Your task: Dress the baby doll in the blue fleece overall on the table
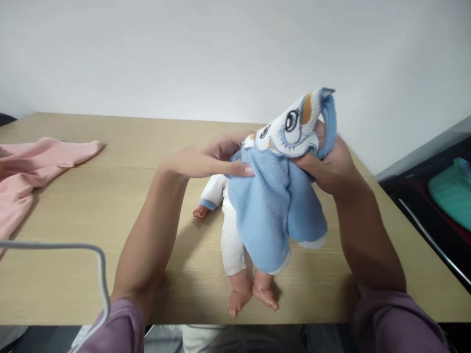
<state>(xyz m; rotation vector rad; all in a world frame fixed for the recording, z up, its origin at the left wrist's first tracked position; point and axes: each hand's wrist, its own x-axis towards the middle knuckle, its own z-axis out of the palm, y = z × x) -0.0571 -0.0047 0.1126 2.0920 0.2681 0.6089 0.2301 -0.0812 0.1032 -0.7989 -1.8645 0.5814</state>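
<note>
Both hands hold up a small blue fleece doll garment (263, 206) with a white band embroidered with eyes. Two rounded lobes with white edges hang from it. My left hand (217, 159) pinches its left end between thumb and fingers. At the other end, my right hand (329, 164) grips the band, with some fingers hidden inside the blue-edged opening. Behind and below the garment lies a doll (232, 245) in white clothes with a blue cuff, feet toward me. One arm and both bare feet show; its head and most of its torso are hidden.
A pink piece of clothing (47, 157) lies at the table's left side. A grey cable (99, 264) crosses the lower left. Beyond the right edge of the wooden table (147, 132) stands something black, with green cloth (451, 193) on it. A white wall rises behind.
</note>
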